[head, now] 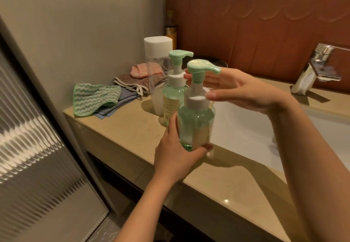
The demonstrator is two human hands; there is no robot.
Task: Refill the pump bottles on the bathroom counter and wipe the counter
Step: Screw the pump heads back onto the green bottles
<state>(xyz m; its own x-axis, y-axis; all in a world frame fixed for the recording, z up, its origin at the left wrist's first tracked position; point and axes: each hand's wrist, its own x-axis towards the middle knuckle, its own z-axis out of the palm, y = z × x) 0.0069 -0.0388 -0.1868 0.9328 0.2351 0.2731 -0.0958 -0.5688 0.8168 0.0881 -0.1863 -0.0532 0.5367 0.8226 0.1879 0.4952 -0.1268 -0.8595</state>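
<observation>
A green pump bottle (196, 120) with a white collar and mint pump head is held just above the beige counter (132, 133). My left hand (176, 154) grips its base from the left. My right hand (240, 90) hovers beside the white collar with fingers straight, thumb near the collar. A second green pump bottle (173, 94) stands on the counter right behind it. A tall clear container (157, 71) with a white lid stands behind that one, with white liquid low inside.
Folded cloths lie at the counter's left end: a green striped cloth (94, 97), a blue cloth, a brown cloth and a pink cloth (140, 70). The white sink basin (246, 128) lies to the right, with a chrome tap (318, 65). A dark bottle (170, 29) stands in the corner.
</observation>
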